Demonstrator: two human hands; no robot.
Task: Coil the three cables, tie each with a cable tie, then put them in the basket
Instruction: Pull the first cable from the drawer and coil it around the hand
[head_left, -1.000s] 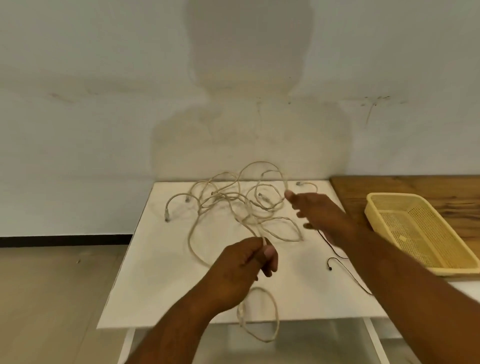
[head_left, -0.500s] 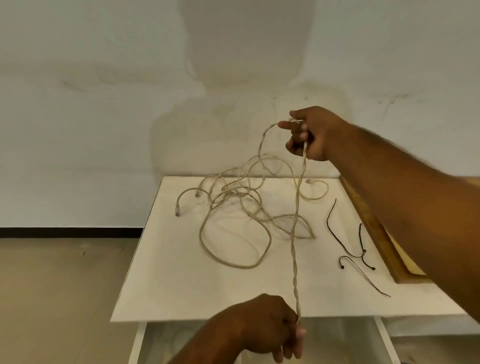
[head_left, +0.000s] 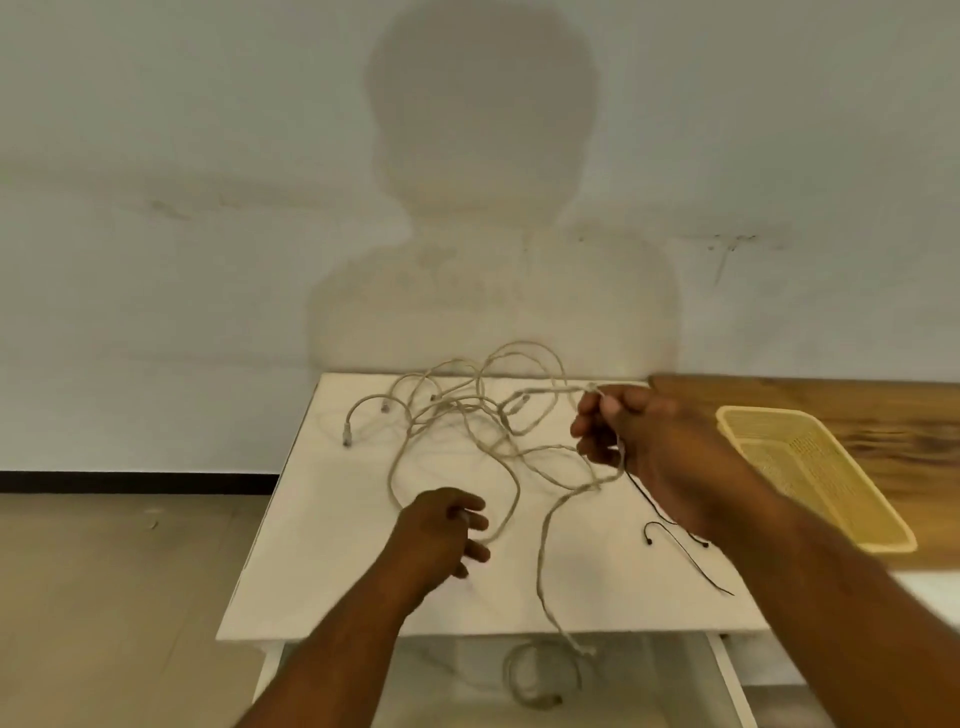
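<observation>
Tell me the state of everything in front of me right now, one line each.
Cables: tangled, uncoiled, untied; one end hangs over the front of the table.
Cable ties: loose on the table, unused.
Basket: nothing visible inside.
Right hand: grips a cable strand.
Left hand: fingers loosely spread beside a cable loop.

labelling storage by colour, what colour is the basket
Pale yellow mesh basket, clearest in the head view.

Table matt white, smooth; basket yellow plastic mesh; bench wood w/ grain; cables twisted, matt
</observation>
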